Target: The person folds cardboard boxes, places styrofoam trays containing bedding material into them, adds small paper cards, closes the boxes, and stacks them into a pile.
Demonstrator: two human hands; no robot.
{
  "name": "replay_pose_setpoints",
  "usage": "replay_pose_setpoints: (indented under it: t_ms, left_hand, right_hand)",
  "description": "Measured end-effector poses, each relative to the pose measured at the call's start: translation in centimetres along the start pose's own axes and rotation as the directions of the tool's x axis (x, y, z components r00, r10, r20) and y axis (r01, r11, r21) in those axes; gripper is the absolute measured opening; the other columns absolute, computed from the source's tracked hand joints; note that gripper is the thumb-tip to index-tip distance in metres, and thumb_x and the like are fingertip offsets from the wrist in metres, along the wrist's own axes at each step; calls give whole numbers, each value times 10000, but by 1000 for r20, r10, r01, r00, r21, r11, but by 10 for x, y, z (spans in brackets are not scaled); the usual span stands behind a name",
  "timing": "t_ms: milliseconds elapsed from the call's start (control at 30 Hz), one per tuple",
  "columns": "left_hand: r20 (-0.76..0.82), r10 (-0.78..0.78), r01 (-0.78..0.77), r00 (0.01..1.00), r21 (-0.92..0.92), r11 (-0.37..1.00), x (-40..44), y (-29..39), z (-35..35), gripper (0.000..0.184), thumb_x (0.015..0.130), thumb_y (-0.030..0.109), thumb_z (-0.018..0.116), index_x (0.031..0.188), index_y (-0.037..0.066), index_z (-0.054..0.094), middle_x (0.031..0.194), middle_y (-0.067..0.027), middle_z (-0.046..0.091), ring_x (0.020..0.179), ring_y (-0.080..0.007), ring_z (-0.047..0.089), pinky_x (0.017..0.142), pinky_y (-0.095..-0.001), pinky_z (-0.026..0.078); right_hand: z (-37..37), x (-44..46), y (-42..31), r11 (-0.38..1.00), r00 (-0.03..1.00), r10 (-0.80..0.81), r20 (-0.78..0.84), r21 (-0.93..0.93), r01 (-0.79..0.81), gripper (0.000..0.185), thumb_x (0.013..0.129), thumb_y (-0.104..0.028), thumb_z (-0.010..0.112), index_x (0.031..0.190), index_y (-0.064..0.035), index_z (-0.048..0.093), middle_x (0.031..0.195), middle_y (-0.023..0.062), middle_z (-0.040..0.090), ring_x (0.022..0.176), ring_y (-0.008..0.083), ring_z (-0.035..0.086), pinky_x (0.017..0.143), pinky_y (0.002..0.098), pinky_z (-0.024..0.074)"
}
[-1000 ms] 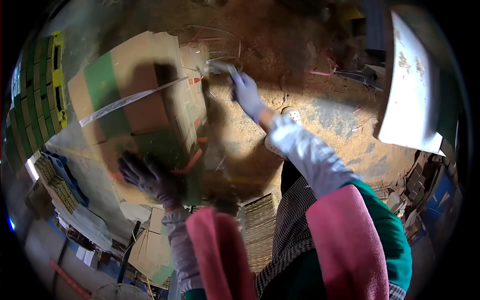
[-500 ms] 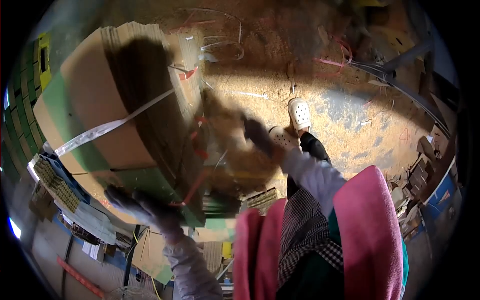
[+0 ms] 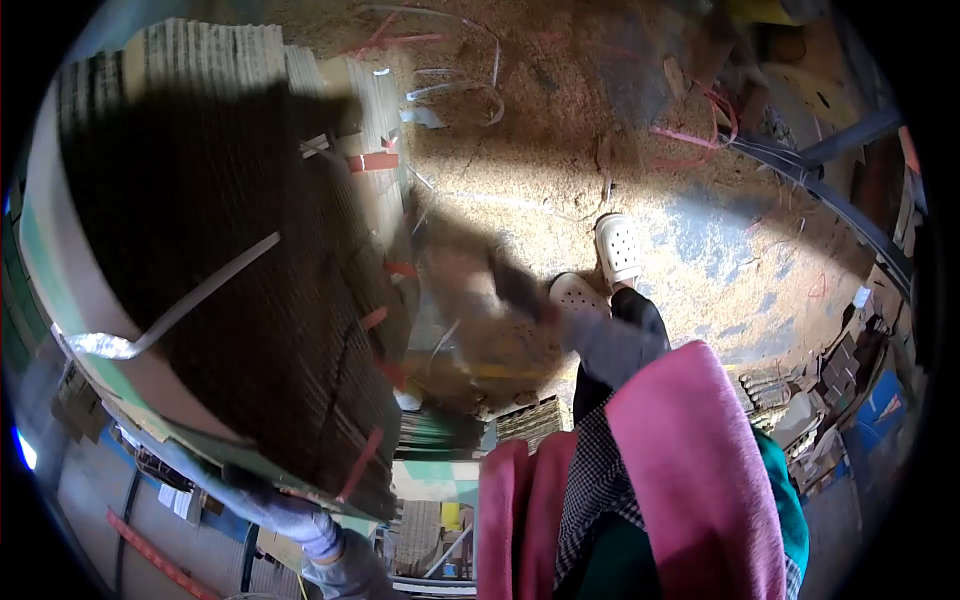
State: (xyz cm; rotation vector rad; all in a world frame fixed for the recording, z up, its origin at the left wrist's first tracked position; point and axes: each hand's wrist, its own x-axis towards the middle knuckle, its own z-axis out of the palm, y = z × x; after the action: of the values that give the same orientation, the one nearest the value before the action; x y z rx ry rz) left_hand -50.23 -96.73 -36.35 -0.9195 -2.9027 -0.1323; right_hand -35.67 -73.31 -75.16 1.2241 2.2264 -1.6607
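A big stack of flat cardboard sheets (image 3: 200,260), tan and green on its outer face, fills the left side, its layered edges turned towards me. A white strap (image 3: 210,290) runs across it. At the stack's lower edge my left hand (image 3: 265,500), in a dark and grey glove, lies against the cardboard with its fingers stretched along it; the fingertips are partly hidden. My right hand (image 3: 520,288), in a dark glove, hangs over the floor right of the stack, apart from it. Motion blur smears its fingers.
My feet in pale clogs (image 3: 619,248) stand on a dusty brown floor (image 3: 710,260). Loose pink strapping (image 3: 690,138) and a dark metal bar (image 3: 835,200) lie at the upper right. Smaller cardboard stacks (image 3: 535,420) stand close below. Cardboard scraps (image 3: 800,420) are at the right.
The stack has tipped, so more of its layered edges face me and less of its outer face shows. My left hand has moved down with its lower edge. My right hand has shifted slightly.
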Motion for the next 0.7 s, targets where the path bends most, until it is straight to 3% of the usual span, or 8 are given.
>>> replay_pose_setpoints:
  t_ms: [133,200,233,300,400,433,467,700]
  left_hand:
    - [84,-56,54,995,24,998,4,10,-5,861,892,666,395,1503,102,174,1520,-232,205,1389,-422,250,1114,-535,291]
    - [112,-188,200,976,-110,974,-18,-5,-5,899,874,663,435,1504,85,157,1525,-230,184,1392,-413,246,1126,-527,284]
    - [142,-299,321,944,-175,931,-19,3,-3,904,868,668,439,1507,97,150,1526,-229,178,1390,-418,248,1125,-531,289]
    - [322,-201,77,925,360,930,-57,-45,-19,913,860,686,430,1508,106,151,1527,-222,185,1388,-419,251,1125,-534,292]
    - [207,-86,58,975,137,989,-25,-25,-30,871,875,667,413,1509,127,159,1534,-214,163,1395,-412,233,1117,-550,290]
    - [184,-94,83,978,65,994,-9,-16,-31,899,860,681,438,1514,139,146,1542,-207,143,1409,-414,200,1121,-561,272]
    - [435,93,-225,896,262,938,14,-6,-67,903,858,688,434,1514,136,150,1543,-208,137,1406,-416,208,1116,-565,275]
    - [-108,328,-304,939,189,934,25,13,13,1042,628,517,832,1428,53,350,1461,-210,350,1342,-415,353,1081,-524,355]
  right_hand:
    - [49,157,-27,988,989,-25,-149,150,48,281,953,-262,454,1028,-30,594,821,167,637,561,238,589,523,401,471]
    - [94,178,-19,906,974,-228,-11,-368,208,260,944,-232,469,1035,-19,588,795,156,629,586,247,591,553,419,480]
    - [107,161,-15,831,950,-300,83,-467,304,256,943,-229,472,1036,-22,589,793,151,627,591,243,591,554,414,481]
    - [120,101,1,762,888,-392,241,-455,460,246,941,-225,478,1038,-28,590,789,140,623,600,235,590,557,405,482]
    - [88,17,47,771,853,-374,365,-389,504,232,939,-218,487,1040,-37,591,783,124,617,614,222,588,561,392,483]
    - [67,-7,59,793,857,-333,393,-375,480,227,938,-216,490,1041,-40,591,780,119,615,619,218,588,562,388,483]
    - [45,-30,73,830,870,-266,415,-361,426,223,937,-213,493,1041,-43,592,778,113,613,624,214,588,564,383,483]
    - [-216,-83,141,948,943,293,159,-177,-265,194,931,-198,514,1047,-65,595,764,76,599,656,184,585,573,352,486]
